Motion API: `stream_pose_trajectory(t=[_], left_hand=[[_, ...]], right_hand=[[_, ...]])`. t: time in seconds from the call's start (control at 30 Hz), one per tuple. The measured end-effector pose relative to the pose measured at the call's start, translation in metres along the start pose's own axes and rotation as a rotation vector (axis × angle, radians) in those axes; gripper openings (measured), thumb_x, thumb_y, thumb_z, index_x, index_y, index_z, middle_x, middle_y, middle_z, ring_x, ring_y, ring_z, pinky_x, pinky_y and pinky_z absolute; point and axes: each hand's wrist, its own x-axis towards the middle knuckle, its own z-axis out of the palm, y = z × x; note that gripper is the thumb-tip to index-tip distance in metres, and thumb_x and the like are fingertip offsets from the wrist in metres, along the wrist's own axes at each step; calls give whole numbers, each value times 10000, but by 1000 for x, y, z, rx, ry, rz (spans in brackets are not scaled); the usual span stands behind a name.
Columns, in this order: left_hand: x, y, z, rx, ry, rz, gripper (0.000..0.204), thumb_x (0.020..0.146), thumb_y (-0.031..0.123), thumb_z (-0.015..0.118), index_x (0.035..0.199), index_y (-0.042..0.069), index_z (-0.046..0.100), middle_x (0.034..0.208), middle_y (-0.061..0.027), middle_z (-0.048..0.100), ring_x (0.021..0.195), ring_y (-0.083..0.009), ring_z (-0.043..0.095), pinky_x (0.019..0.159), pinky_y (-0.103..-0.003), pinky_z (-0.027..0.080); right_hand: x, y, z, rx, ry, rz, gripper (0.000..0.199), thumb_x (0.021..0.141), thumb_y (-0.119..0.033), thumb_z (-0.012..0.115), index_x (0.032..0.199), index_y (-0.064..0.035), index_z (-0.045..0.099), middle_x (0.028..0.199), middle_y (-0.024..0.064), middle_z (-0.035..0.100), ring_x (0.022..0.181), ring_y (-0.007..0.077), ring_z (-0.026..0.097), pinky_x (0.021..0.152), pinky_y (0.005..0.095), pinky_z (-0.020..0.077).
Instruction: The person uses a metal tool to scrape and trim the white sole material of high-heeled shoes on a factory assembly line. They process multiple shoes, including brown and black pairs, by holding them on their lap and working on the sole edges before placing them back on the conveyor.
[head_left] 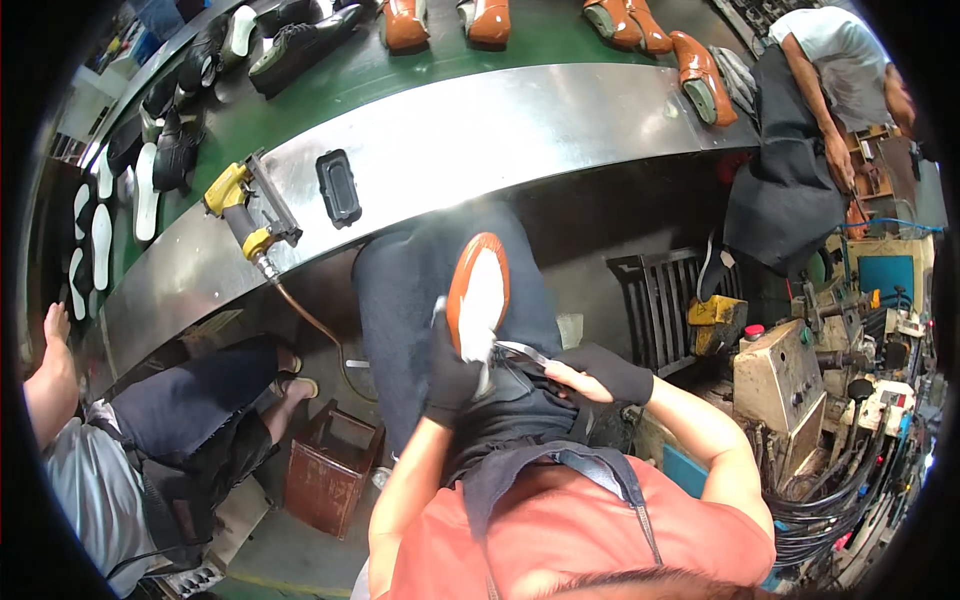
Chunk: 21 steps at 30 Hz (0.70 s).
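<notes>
An orange-brown shoe [498, 257] rests over my lap with its pale underside up and its toe pointing away from me. My left hand [452, 372], in a dark glove, is wrapped round its near left side. In my right hand [604, 374], gloved with bare fingertips, is a slim silver metal tool [524, 350]. The tool's far end reaches the near end of the shoe; whether it touches there, and its exact kind, I cannot tell. A dark apron [400, 290] covers my legs beneath the shoe.
Ahead curves a metal bench edge [400, 140], bearing a yellow staple gun [245, 215] with a hose and a black tray [338, 188]. Beyond it, shoes [290, 55] line a green belt [340, 90]. Co-workers sit left and stand right. Machinery [785, 375] is at my right.
</notes>
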Motion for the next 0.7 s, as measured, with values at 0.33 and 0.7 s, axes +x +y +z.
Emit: stream_pose_trajectory(t=[0.33,0.7], left_hand=[[-34,-1,-6,-392,-237,-231,632,983,345,539,1421,-78,370,1304,-223,558,1193,-308,564,1018,-370,437],[0,-63,30,-74,-6,69,715,958,189,558,1510,-6,148,1461,-212,374,1332,-301,411,1077,-378,343]], right_hand=[[59,-56,-3,-981,-29,-192,465,966,-382,492,747,-14,672,716,205,638,614,402,620,589,470,484],[86,-60,-57,-1090,-232,-180,435,899,-422,590,778,-23,714,715,153,677,637,304,673,608,415,520]])
